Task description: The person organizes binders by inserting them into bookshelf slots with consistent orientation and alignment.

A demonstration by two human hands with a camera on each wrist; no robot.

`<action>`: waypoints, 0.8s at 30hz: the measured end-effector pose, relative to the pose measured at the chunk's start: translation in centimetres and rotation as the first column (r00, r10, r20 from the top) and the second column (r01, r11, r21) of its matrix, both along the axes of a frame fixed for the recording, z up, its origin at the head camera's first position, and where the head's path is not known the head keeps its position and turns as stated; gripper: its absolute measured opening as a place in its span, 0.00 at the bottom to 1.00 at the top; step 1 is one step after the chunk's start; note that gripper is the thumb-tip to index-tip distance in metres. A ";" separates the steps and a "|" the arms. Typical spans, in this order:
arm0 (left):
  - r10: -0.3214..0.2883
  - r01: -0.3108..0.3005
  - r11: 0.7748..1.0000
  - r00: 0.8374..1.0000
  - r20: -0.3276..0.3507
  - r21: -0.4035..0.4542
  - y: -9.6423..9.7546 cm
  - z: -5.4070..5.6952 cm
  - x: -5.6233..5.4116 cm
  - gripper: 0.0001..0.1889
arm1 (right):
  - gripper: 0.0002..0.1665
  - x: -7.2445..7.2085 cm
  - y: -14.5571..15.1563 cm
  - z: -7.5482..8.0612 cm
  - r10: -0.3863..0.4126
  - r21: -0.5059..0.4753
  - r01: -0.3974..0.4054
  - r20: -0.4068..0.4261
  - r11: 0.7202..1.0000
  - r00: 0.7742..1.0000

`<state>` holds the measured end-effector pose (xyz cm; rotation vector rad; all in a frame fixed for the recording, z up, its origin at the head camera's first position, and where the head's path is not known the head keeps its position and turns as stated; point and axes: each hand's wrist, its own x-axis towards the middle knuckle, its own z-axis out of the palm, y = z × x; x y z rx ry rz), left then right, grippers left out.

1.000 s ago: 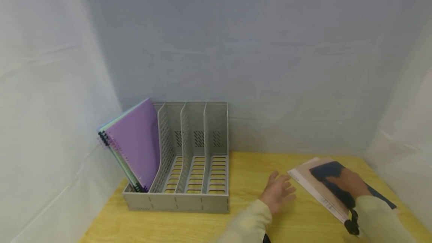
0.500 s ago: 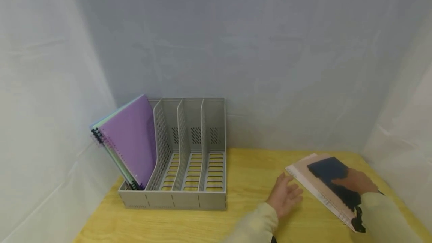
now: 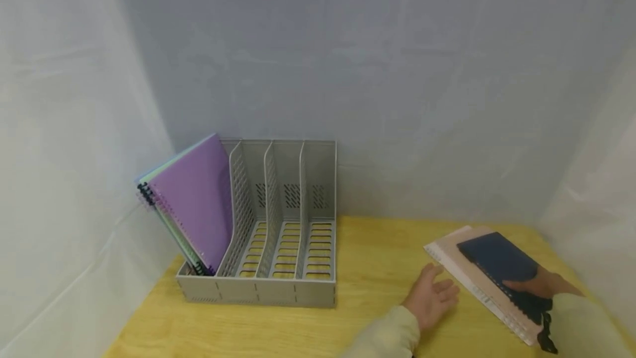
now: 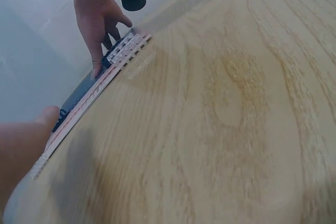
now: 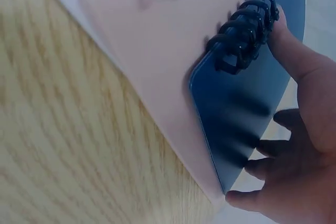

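A dark blue spiral notebook (image 3: pixel 499 258) lies on a pink one (image 3: pixel 449 250), with a white one (image 3: pixel 464 278) underneath, stacked askew at the table's right. Over the blue notebook's near end is my right hand (image 3: pixel 539 285). In the right wrist view its thumb reaches the black rings (image 5: pixel 247 27), and its spread fingertips are at the blue cover's (image 5: pixel 226 129) edge. My left hand (image 3: pixel 431 298) stays to the left of the stack, fingers spread and relaxed, holding nothing. The left wrist view shows its thumb close to the stack's edge.
A grey file organizer (image 3: pixel 255 291) with several slots stands on the left of the wooden table (image 3: pixel 380 258). Purple, green and blue spiral notebooks lean in its leftmost slot, the purple notebook (image 3: pixel 196 203) in front. White sheeting (image 3: pixel 348 70) encloses the back and sides.
My right hand has slid toward the near right end of the blue notebook, uncovering more of its cover. The left hand has shifted a little right, toward the stack.
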<state>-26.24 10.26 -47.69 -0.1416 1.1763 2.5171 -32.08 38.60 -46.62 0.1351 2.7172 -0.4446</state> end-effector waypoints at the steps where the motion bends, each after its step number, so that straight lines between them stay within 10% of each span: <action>1: -0.004 0.004 1.000 1.000 0.001 -0.003 0.1 -0.1 0.0 0.33 | 0.76 0.1 0.0 0.1 0.000 -0.004 0.000 0.001 1.000 1.000; 24: 0.015 -0.008 0.996 0.997 0.078 -0.092 1.0 -1.9 -0.5 0.40 | 0.74 -0.1 -0.6 1.1 -0.029 0.117 0.027 0.018 0.993 0.999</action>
